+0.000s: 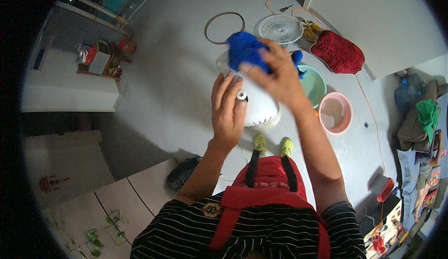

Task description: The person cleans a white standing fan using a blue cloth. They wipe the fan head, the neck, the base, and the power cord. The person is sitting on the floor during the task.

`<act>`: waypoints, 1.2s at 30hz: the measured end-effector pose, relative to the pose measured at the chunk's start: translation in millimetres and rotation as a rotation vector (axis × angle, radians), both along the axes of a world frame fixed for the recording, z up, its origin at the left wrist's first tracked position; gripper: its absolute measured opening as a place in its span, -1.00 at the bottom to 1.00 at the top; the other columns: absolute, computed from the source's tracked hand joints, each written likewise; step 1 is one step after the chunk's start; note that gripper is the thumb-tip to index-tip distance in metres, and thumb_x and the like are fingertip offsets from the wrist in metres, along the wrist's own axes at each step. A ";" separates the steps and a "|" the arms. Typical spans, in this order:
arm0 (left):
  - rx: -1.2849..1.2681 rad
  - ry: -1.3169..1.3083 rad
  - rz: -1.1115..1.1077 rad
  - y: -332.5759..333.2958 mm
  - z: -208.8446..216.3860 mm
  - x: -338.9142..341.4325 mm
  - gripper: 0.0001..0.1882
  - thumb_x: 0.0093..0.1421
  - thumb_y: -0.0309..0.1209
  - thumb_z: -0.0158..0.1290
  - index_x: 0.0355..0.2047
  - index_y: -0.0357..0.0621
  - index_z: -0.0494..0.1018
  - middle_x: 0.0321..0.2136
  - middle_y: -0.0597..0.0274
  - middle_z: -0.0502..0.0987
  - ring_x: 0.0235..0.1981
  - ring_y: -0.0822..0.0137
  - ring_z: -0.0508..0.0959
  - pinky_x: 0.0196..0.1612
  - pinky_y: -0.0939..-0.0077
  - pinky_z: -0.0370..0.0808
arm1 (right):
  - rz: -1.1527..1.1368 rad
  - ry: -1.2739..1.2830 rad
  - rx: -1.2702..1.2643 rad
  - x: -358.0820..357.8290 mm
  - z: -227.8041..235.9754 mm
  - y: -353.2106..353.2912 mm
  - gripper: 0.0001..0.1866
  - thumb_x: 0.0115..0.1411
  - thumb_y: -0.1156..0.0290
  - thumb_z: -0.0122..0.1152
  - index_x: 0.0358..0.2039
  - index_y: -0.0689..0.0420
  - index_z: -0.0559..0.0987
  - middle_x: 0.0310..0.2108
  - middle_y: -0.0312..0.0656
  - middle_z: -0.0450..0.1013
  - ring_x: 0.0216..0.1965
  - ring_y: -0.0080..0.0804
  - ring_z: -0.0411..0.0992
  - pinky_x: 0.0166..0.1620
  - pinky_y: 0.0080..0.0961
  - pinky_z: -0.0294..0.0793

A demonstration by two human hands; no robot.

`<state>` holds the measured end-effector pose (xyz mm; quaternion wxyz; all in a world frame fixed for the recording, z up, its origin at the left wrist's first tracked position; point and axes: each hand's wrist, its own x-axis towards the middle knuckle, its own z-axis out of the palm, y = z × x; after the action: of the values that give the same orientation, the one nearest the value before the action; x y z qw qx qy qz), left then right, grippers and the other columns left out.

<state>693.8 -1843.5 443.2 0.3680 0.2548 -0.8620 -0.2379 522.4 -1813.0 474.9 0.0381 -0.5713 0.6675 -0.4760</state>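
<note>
In front of me stands what looks like a fan, its rounded white housing (259, 101) slotted along the near edge. A small white knob (241, 95) sticks up from it. My left hand (227, 112) grips the housing's left side, with the fingers around it next to the knob. In my right hand (278, 75), slightly blurred, is a bunched blue cloth (243, 51), pressed over the far side of the fan. A clear, rounded edge, perhaps a blade, shows left of the cloth. Cloth and hands hide the fan's far part.
On the floor beyond lie a thin metal ring (206, 31) and a white fan grille (281, 29). To the right stand a green basin (313, 86) and a pink basin (336, 113) holding water. A red fluffy cushion (338, 52) lies by the white panel; an orange cord (369, 105) crosses the floor.
</note>
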 end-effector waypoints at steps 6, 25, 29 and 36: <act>-0.006 0.028 0.009 8.8 0.0 1.0 -0.61 0.19 -0.45 -0.21 0.03 -0.30 0.22 0.13 -0.10 0.14 0.20 -0.11 0.05 0.19 0.02 0.03 | -0.004 -0.251 -0.154 28.8 -32.5 50.9 -0.61 -0.08 0.36 0.29 -0.23 0.27 0.50 -0.07 0.01 0.34 -0.07 -0.10 0.30 0.01 -0.31 0.26; 0.695 0.131 0.075 -75.9 19.4 -40.2 -0.59 0.08 -0.13 0.05 -0.11 -0.07 0.43 -0.28 0.18 0.46 -0.24 0.35 0.43 -0.16 0.44 0.37 | 0.087 0.059 0.084 42.0 -11.9 108.5 -0.50 -0.24 0.35 0.35 -0.17 0.05 0.52 -0.10 -0.03 0.32 -0.20 -0.06 0.32 -0.14 -0.25 0.37; 0.656 0.170 0.108 -73.1 18.0 -25.7 -0.62 0.14 -0.17 0.02 -0.13 -0.15 0.43 -0.32 0.20 0.49 -0.25 0.41 0.43 -0.19 0.53 0.36 | 0.235 0.034 0.327 59.3 -24.8 149.7 -0.51 -0.30 0.44 0.36 -0.22 0.06 0.54 -0.13 -0.02 0.33 -0.18 -0.03 0.34 -0.12 -0.30 0.39; 0.787 -0.036 -0.394 -141.2 18.6 -7.2 -0.72 0.24 -0.30 -0.08 -0.23 -0.26 0.48 -0.28 0.23 0.51 -0.21 0.46 0.43 -0.14 0.52 0.35 | -0.454 -0.796 -0.063 83.5 40.6 143.2 -0.35 -0.24 0.16 0.43 -0.14 0.21 0.45 -0.19 -0.07 0.34 -0.19 -0.29 0.38 -0.17 -0.42 0.40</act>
<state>686.7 -1984.6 461.8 0.1754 0.2106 -0.7442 -0.6092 605.8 -1669.8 515.5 0.1692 -0.1843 0.6944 -0.6747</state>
